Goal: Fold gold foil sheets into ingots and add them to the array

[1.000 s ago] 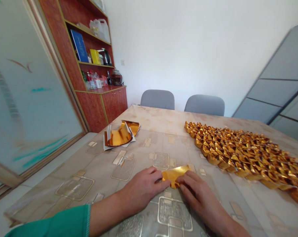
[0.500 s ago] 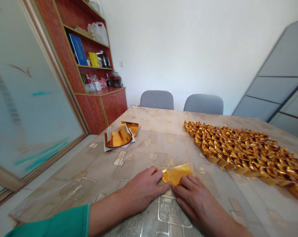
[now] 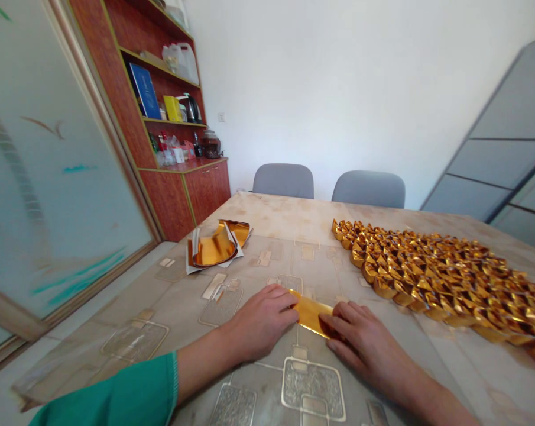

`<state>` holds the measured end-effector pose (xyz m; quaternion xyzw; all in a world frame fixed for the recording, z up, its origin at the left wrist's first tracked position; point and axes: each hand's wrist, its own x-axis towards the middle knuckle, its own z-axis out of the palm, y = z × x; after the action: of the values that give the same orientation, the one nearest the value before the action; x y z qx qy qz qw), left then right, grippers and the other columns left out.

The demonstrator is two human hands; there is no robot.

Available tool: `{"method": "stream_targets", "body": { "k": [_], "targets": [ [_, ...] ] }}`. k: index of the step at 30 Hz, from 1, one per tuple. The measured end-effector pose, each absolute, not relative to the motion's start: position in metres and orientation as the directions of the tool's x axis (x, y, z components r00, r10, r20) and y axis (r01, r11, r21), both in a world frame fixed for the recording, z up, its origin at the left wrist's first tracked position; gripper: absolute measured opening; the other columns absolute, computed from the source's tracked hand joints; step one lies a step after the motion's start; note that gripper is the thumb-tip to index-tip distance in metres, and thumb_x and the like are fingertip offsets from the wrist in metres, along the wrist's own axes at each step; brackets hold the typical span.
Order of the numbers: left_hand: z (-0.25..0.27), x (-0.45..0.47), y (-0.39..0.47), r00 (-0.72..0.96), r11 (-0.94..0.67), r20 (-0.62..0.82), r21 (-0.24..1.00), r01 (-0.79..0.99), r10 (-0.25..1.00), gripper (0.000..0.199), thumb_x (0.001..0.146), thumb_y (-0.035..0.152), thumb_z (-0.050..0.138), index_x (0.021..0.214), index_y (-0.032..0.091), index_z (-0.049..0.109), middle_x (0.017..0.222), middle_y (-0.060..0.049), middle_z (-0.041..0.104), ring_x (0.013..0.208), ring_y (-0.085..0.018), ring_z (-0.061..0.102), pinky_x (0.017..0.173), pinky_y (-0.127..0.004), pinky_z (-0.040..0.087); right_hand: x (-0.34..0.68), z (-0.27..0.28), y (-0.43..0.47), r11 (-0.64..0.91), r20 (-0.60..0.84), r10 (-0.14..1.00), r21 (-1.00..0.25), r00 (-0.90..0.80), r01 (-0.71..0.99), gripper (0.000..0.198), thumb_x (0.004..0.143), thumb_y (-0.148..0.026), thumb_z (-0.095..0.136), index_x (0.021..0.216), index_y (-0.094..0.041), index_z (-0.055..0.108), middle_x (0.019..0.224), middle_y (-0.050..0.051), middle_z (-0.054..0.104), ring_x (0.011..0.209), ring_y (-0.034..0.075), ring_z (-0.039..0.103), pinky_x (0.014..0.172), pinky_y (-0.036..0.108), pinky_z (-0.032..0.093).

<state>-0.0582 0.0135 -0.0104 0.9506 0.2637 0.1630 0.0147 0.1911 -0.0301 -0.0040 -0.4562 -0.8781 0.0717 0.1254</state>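
A folded strip of gold foil paper lies on the patterned tablecloth between my hands. My left hand grips its left end, the fingers curled and pressed together. At the strip's right end, my right hand holds it with bent fingers, the thumb below. The fingertips hide both ends of the paper. To the right sit rows of folded gold paper ingots, packed close together. Loose gold foil sheets with white backs lie curled in a pile to the left.
The table has a cloth under a clear cover. Two grey chairs stand at its far side. A red-brown shelf cabinet with bottles and a kettle is at the back left, beside a frosted sliding door.
The gold paper has turned and now shows as a narrower, straight-edged strip. My hands have moved a little apart, each now at one end of it.
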Motion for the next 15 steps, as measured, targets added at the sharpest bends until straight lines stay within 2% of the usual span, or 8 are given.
{"method": "stream_targets", "body": {
  "k": [3, 6, 12, 15],
  "targets": [
    [-0.009, -0.053, 0.014, 0.807, -0.858, 0.29, 0.191, 0.477, 0.514, 0.02, 0.097, 0.018, 0.044, 0.101, 0.018, 0.064, 0.108, -0.006, 0.065, 0.101, -0.018, 0.058, 0.094, -0.033, 0.045, 0.194, 0.009, -0.029, 0.607, 0.102, 0.791, -0.256, -0.603, 0.753, 0.013, 0.094, -0.024, 0.053, 0.102, -0.024, 0.063, 0.093, 0.003, 0.061, 0.087, 0.021, 0.055, 0.079, 0.034, 0.042],
    [-0.007, -0.053, 0.013, 0.801, -0.846, 0.275, 0.218, 0.487, 0.532, 0.019, 0.096, 0.02, 0.046, 0.105, 0.018, 0.062, 0.11, -0.006, 0.065, 0.102, -0.019, 0.058, 0.094, -0.033, 0.045, 0.199, 0.017, -0.026, 0.654, 0.113, 0.753, -0.241, -0.648, 0.717, 0.014, 0.094, -0.022, 0.052, 0.101, -0.025, 0.065, 0.095, 0.002, 0.063, 0.09, 0.02, 0.055, 0.081, 0.035, 0.041],
    [-0.009, -0.047, 0.014, 0.795, -0.838, 0.266, 0.163, 0.52, 0.545, 0.016, 0.096, 0.023, 0.048, 0.105, 0.018, 0.062, 0.1, -0.005, 0.064, 0.094, -0.02, 0.057, 0.09, -0.035, 0.045, 0.198, 0.016, -0.02, 0.702, 0.166, 0.713, -0.182, -0.682, 0.689, 0.014, 0.088, -0.02, 0.056, 0.096, -0.023, 0.066, 0.09, 0.002, 0.065, 0.086, 0.019, 0.057, 0.08, 0.034, 0.04],
    [-0.009, -0.04, 0.012, 0.785, -0.821, 0.24, 0.137, 0.554, 0.57, 0.013, 0.094, 0.022, 0.052, 0.101, 0.017, 0.062, 0.097, -0.005, 0.063, 0.093, -0.02, 0.055, 0.089, -0.035, 0.045, 0.197, 0.013, -0.018, 0.669, 0.158, 0.743, -0.225, -0.651, 0.708, 0.013, 0.088, -0.02, 0.054, 0.095, -0.022, 0.065, 0.09, 0.002, 0.063, 0.084, 0.019, 0.056, 0.077, 0.033, 0.041]
  ]
}}
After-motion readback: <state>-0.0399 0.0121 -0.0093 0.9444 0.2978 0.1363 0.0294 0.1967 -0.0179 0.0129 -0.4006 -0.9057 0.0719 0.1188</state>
